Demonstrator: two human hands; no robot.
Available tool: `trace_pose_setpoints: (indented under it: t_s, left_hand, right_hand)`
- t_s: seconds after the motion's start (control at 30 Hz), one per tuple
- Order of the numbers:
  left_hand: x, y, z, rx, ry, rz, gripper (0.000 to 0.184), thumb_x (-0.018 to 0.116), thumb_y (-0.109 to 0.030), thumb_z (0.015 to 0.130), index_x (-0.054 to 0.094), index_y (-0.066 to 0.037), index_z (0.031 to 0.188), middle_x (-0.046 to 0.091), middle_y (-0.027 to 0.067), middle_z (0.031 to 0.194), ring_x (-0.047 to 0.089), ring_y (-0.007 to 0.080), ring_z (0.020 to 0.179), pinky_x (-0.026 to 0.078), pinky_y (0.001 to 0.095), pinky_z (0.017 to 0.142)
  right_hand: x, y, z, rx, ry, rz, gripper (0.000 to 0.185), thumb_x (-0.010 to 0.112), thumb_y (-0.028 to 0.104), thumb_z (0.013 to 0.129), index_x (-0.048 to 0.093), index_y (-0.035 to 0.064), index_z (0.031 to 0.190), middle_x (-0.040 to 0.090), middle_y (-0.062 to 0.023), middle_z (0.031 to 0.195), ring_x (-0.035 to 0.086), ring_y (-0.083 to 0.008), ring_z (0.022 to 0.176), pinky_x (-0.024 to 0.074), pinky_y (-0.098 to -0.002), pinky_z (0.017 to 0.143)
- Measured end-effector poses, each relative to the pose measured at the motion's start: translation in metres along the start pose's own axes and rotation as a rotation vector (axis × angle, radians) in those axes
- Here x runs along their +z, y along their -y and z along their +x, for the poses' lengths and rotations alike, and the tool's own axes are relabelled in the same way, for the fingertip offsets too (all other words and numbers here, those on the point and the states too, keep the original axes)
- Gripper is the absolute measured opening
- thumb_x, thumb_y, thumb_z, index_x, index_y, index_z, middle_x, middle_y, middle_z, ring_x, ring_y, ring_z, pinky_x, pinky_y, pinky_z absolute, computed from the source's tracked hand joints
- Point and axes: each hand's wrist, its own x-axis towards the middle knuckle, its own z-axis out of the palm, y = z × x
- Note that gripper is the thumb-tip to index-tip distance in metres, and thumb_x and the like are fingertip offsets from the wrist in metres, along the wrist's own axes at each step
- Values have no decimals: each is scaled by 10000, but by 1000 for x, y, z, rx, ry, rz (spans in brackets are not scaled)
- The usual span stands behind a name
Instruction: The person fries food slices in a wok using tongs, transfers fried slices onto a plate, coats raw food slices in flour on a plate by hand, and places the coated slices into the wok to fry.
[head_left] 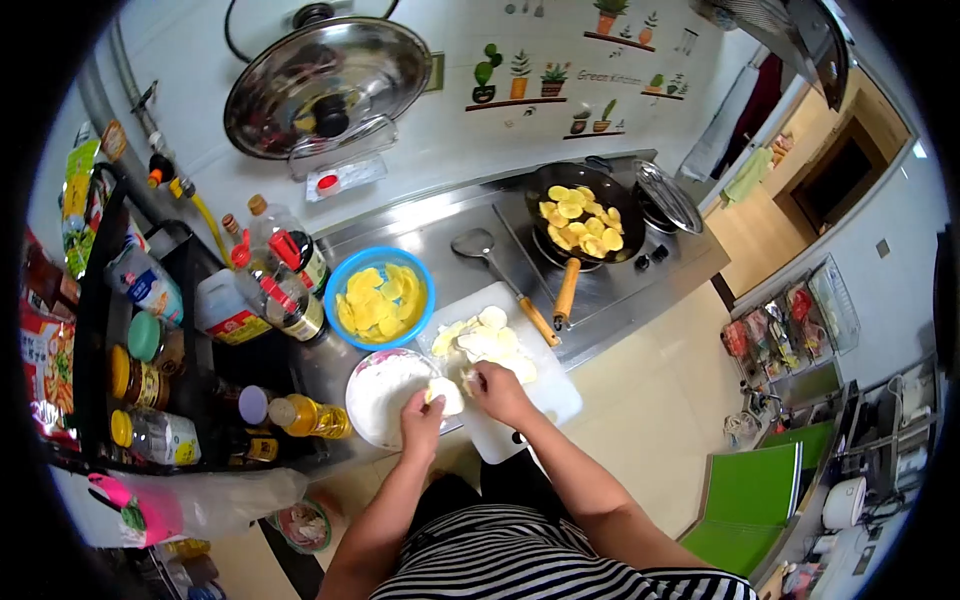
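Observation:
My left hand (422, 420) pinches a pale round slice (446, 396) with white powder on it, at the right rim of a bowl of white powder (378, 390). My right hand (503, 396) is closed, fingers together, over the near part of a white cutting board (552, 398). Whether anything is between those fingers I cannot make out. Just beyond the right hand, several pale slices (490, 340) lie overlapping on the board. Behind the powder bowl stands a blue basin (428, 310) of yellow slices (380, 302).
A wok (632, 212) with yellow slices sits on the stove, its wooden handle (567, 290) pointing towards me. Between basin and stove lies a metal spatula (500, 270). Bottles (285, 300) crowd the left, beside a black rack (110, 230). A large lid (330, 75) hangs on the wall.

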Motion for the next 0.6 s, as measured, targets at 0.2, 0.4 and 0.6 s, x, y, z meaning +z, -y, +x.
trace_pose_setpoints:
  t_s: [0.2, 0.4, 0.6]
  left_hand:
    - [62, 1, 14, 140, 91, 148, 268, 556, -91, 859, 554, 33, 1096, 594, 47, 856, 524, 91, 732, 459, 250, 703]
    - [75, -7, 13, 204, -94, 179, 195, 536, -96, 866, 575, 26, 1014, 598, 62, 864, 561, 128, 783, 455, 262, 707]
    - [113, -9, 5, -173, -343, -773, 298, 423, -209, 931, 493, -19, 1150, 550, 85, 1080, 536, 194, 953, 431, 304, 845]
  right_hand:
    - [-36, -34, -5, -93, -138, -189, 198, 600, 89, 712, 627, 16, 894, 589, -194, 869, 581, -333, 837, 480, -389, 705]
    - [-46, -34, 8, -116, -73, -94, 125, 564, 49, 742, 627, -3, 837, 597, -213, 800, 582, -373, 745, 474, -415, 680]
    - [-64, -23, 0, -280, 27, 316, 347, 472, 141, 876, 488, -15, 1186, 531, -227, 1164, 504, -355, 1094, 392, -358, 935]
